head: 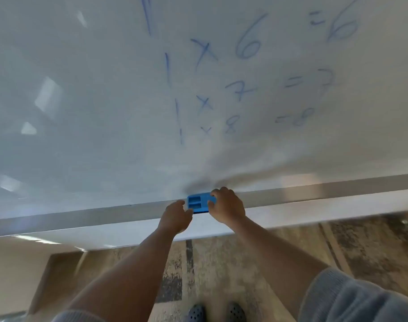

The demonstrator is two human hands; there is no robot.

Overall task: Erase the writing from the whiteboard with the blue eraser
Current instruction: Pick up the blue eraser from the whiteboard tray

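Note:
The whiteboard fills the upper view. Blue writing covers its upper right: lines of sums such as 1 x 6 = 6, 1 x 7 = 7 and 1 x 8 = 8. The blue eraser sits on the grey tray ledge at the board's bottom edge. My left hand touches the eraser's left end with curled fingers. My right hand grips its right end from above. Both forearms reach up from below.
Under the ledge lies a white strip of wall or board frame. Patterned brown and grey carpet covers the floor, with my two dark shoes at the bottom. A beige panel stands at the lower left.

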